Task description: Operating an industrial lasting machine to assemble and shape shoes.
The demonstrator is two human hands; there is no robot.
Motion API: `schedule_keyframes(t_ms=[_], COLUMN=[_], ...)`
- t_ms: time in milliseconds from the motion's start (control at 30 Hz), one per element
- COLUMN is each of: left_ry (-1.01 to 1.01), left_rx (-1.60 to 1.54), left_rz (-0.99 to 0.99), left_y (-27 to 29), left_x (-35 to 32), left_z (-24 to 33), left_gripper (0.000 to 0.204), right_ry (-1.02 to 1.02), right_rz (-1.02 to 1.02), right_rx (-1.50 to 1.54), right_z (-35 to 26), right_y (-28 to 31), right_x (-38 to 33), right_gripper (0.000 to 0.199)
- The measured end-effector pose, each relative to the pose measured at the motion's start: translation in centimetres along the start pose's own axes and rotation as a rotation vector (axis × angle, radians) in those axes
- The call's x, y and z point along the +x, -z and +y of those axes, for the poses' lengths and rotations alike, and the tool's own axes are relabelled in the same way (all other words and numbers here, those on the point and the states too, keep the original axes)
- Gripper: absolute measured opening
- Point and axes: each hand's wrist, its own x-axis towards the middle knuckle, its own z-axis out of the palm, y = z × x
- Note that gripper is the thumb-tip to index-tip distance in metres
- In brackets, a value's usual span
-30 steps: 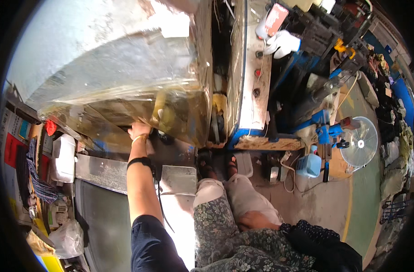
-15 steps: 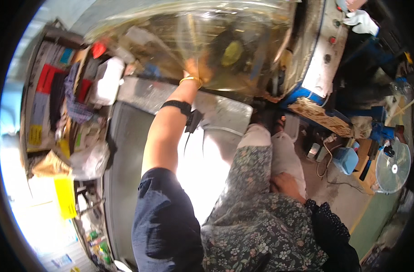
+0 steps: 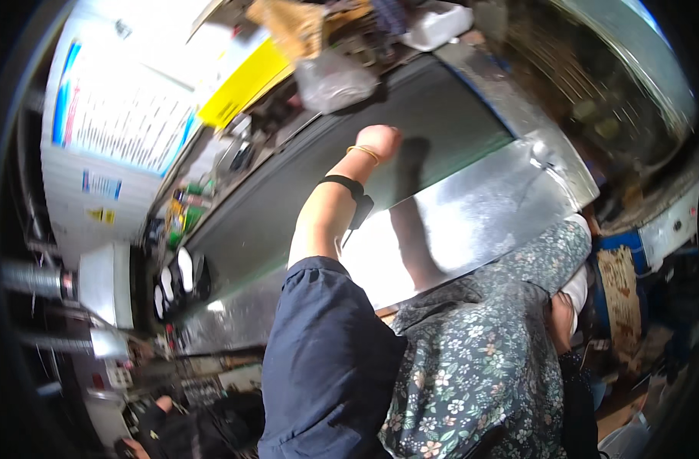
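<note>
My left hand [image 3: 380, 141] is closed, raised over a dark green-grey conveyor belt [image 3: 319, 183]. Its curled fingers hide whatever they may hold. A yellow bangle and a black watch band ring that wrist. Below the arm lies a shiny metal plate [image 3: 472, 218] along the belt's near side, crossed by the arm's shadow. My right hand [image 3: 561, 317] is low at the right, beside my floral apron [image 3: 479, 336] and a white cloth-like thing [image 3: 578, 294]; its fingers are hidden. At the belt's left end sit several dark shoes [image 3: 185, 271] with white insides.
Above the belt, a clear plastic bag [image 3: 334, 80], a yellow box [image 3: 246, 80] and a white tray [image 3: 437, 27] crowd a shelf. A machine with a transparent cover [image 3: 594, 84] stands upper right. Another person in dark clothes [image 3: 200, 428] is at lower left.
My view has swung left. My left hand has come out from beneath the transparent cover and is now above the belt. My right hand remains low by my lap.
</note>
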Motion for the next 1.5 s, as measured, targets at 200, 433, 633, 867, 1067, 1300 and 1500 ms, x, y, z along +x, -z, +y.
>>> schedule_keyframes(t_ms=[200, 433, 633, 867, 1067, 1300, 1500], left_ry=[0.917, 1.411, 1.450, 1.085, 0.836, 0.760, 0.707], left_rx=[-0.323, -0.807, -1.183, -0.956, -0.786, -0.674, -0.571], left_rz=[-0.098, 0.234, 0.571, 0.625, 0.573, 0.477, 0.403], left_y=[-6.7, -15.9, -15.6, -14.9, -11.7, -10.6, -10.8], left_x=[-18.5, -24.7, -14.6, -10.2, -6.4, -6.2, -6.6], left_z=[-16.2, -19.4, -15.1, -7.5, -0.2, -0.5, -2.0], left_gripper=[0.034, 0.032, 0.026, 0.028, 0.028, 0.030, 0.030], right_ry=[0.102, 0.049, -0.089, 0.037, 1.267, 1.342, 1.261], right_rz=[-0.085, -0.131, -0.060, -0.124, -0.490, -0.807, -0.756], right_rx=[-0.114, -0.093, 0.097, 0.546, 0.822, 0.921, 1.056], right_z=[2.4, 2.6, 3.9, -16.0, -38.2, -37.6, -35.3], right_y=[-1.7, -1.3, -0.9, 12.6, 17.7, 17.7, 16.5], right_x=[0.3, 0.6, -0.2, 9.4, 11.4, 7.7, 6.5], right_gripper=[0.021, 0.023, 0.023, 0.026, 0.082, 0.065, 0.058])
